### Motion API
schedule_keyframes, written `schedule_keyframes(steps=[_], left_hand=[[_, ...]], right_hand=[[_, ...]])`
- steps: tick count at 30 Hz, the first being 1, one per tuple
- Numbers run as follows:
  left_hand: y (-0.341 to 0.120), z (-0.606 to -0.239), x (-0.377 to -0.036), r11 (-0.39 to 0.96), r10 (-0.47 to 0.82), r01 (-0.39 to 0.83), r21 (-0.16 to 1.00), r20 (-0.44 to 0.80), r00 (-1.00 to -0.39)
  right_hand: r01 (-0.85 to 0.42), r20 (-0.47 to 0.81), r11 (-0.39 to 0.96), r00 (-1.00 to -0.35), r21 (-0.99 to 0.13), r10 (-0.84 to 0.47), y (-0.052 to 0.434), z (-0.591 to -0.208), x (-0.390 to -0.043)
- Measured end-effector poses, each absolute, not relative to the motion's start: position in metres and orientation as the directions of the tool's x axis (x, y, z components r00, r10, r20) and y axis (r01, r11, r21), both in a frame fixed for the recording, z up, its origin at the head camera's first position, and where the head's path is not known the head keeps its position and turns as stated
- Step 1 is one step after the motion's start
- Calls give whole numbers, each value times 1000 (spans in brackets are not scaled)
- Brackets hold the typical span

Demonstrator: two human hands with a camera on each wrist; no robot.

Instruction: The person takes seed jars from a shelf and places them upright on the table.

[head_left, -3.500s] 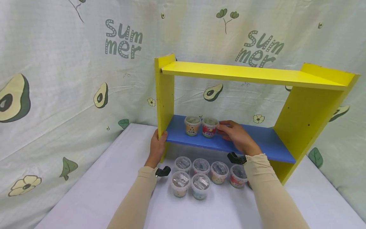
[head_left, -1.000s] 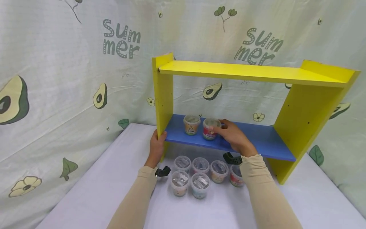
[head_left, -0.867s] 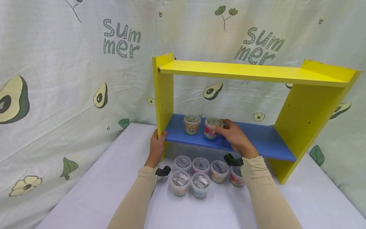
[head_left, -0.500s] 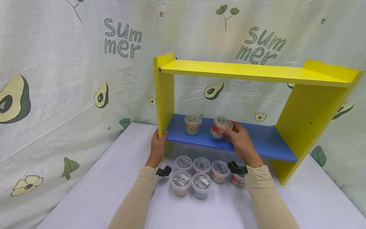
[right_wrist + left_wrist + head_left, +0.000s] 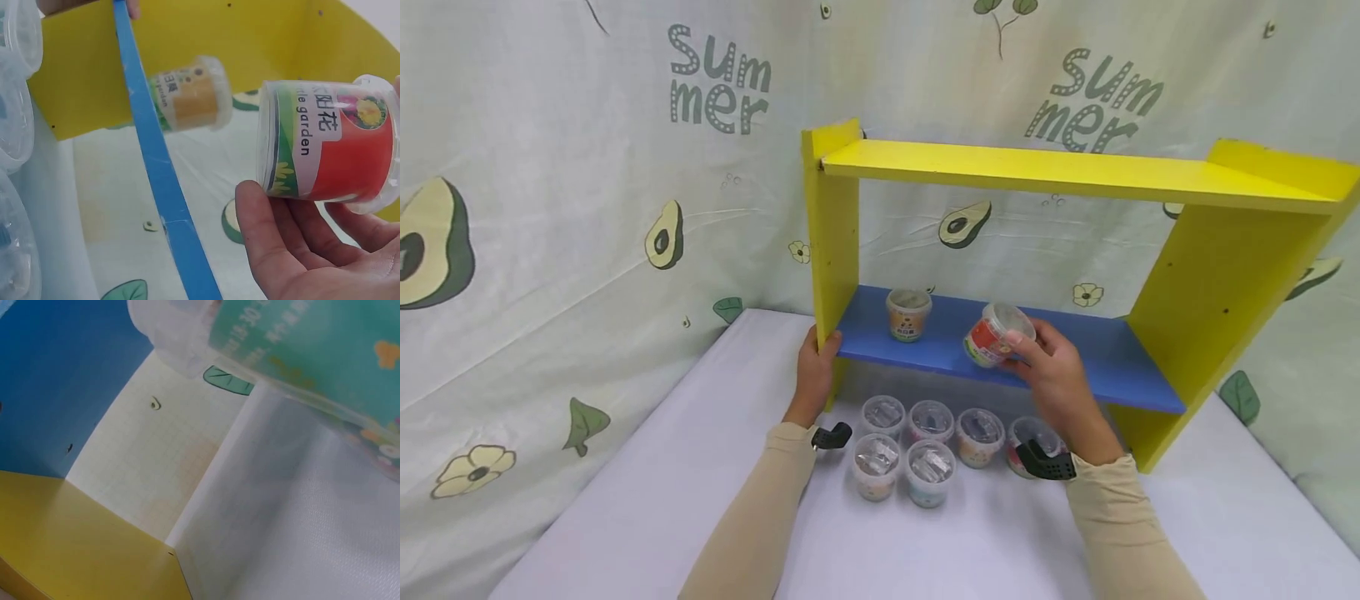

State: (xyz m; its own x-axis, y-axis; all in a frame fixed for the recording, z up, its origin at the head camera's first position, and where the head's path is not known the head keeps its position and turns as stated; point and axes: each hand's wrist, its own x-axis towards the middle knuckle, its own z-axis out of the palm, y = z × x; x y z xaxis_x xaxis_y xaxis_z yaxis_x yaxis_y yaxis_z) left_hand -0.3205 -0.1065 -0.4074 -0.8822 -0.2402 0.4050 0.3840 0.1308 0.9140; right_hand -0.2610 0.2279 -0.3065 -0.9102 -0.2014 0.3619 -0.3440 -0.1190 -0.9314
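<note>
A: Avocado-print cloth backdrop, white table [image 5: 625,500], yellow shelf unit [image 5: 831,225] with a blue lower board [image 5: 1097,367]. What's each hand doing?

B: Right hand [image 5: 1060,379] grips the red-label cup [image 5: 996,335], fingers and thumb curled round its wall. Cup is tilted, lifted just off the blue board, near its front edge around mid-span. The right wrist view shows it lying on its side against the fingers [image 5: 294,244].

A: Left?

B: Left hand [image 5: 814,375] grips the yellow upright at the board's left end, thumb wrapped round the front edge. Looks like bracing.

A: What else is on the board?

B: One orange-label cup [image 5: 908,314], upright, at the left, well apart from the held one.

A: And below?

B: Cluster of lidded cups on the table [image 5: 925,446] under the board; I count six, one partly hidden behind the right wrist. Top shelf [image 5: 1037,171] has nothing on it.

A: Progress?

B: My read: early. One cup parked on the board, one in hand, six on the table untouched.
</note>
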Motion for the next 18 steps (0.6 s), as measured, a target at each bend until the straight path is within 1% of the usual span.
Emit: schedule_keyframes(steps=[5,8,14,18], left_hand=[[-106,-405,-322,115,-234,344,932,362,-902],[-106,-404,-323,116,-237,355,928,373,-897],[-106,-402,-322,122,-245,367,922,386,-889],[-106,-403,-321,119,-254,356,927,375,-892]], right_hand=[[-366,366,-48,-900,-930,-236,235,-308,-252],[-374,361,13,-902,-927,-239,238,-311,-247],[-373,328,175,-913,-911,-241,242,-320,-237],[-366,297,225,-911,-903,-287,242,-329,-233]])
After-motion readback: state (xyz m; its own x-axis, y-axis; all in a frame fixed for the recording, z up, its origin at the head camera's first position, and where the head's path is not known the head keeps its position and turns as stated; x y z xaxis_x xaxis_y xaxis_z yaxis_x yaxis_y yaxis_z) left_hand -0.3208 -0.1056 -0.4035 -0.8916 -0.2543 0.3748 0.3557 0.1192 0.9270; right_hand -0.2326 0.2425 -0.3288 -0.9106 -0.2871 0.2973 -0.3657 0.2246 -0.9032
